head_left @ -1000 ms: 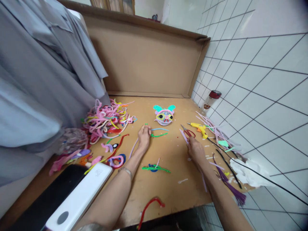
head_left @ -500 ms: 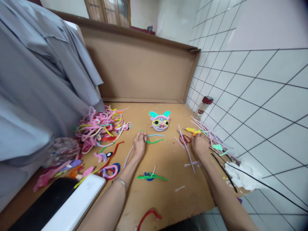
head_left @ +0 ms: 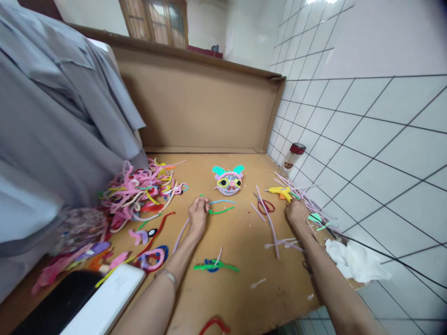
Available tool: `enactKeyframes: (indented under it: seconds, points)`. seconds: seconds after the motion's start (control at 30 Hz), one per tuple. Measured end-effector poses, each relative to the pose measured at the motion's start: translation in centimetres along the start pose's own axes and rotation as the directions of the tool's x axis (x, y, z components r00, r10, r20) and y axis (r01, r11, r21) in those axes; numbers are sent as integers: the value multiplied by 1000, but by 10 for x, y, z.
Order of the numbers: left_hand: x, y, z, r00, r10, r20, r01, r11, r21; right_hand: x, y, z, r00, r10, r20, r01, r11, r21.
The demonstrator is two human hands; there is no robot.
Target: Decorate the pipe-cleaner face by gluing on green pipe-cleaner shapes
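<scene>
My left hand (head_left: 198, 215) is closed in a pinch on pipe cleaners. Out of its right side stick a light blue pipe cleaner (head_left: 223, 201) and a green pipe cleaner (head_left: 223, 211); a lilac one (head_left: 180, 235) trails below on its left. My right hand (head_left: 296, 213) is closed at the handle of a yellow hot glue gun (head_left: 279, 191), whose nozzle points left. Its fingers are partly hidden. Beyond both hands stands a pink lion-like head (head_left: 229, 183) with teal ears and yellow-rimmed eyes. Red-handled scissors (head_left: 267, 207) lie left of the glue gun.
Tangled pipe cleaners (head_left: 139, 190) are heaped at left, near a white device (head_left: 108, 298). A green and blue piece (head_left: 214, 266) lies in front. Right are lilac strips (head_left: 307, 200), a jar (head_left: 295, 156), white tissue (head_left: 359, 260) and a black cord (head_left: 377, 251). A cardboard wall (head_left: 202, 102) stands behind.
My right hand has shifted slightly right at the glue gun, and the gun has moved a little with it. My left hand keeps its pinch. The whole view has shifted slightly.
</scene>
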State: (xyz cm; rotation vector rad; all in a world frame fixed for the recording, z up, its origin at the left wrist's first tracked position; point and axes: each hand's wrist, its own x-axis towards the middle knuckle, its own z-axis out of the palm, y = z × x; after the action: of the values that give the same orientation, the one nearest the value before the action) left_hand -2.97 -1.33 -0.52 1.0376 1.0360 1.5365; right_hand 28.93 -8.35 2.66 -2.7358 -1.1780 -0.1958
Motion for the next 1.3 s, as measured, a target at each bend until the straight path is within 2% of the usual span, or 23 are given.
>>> enactKeyframes:
  seconds: [0.17,0.3,0.43,0.57,0.67,0.77,1.0,1.3]
  points:
    - [1,-1,1,1000,-10,-11,10,1000,-4,14,16,2,1000,13,9,-13,1000,-6]
    - [1,-2,1,1000,-5,-6,5,1000,1,9,16,-1,999,-35,-26,35,999,-15]
    - [0,-3,0,1000,14,0,-14,1000,13,-12,-9,-10,977,-151,-152,153,988,5]
    - [1,-2,-1,1000,18,-2,-18,1000,21,-29,-47,-16,957,-283,-57,288,951,112]
    - [2,-2,-1,1000,16,-3,-15,1000,15,-38,-68,-13,938,-344,32,341,937,75]
    - [2,-3,-1,1000,12,0,-12,1000,4,-44,-76,-5,937,-346,59,345,938,17]
    - [2,-4,-1,1000,22,12,-22,1000,12,-43,-71,0,942,-334,20,334,942,-29]
    - [0,-2,0,999,31,22,-32,998,50,-39,-54,0,918,-398,6,396,915,83]
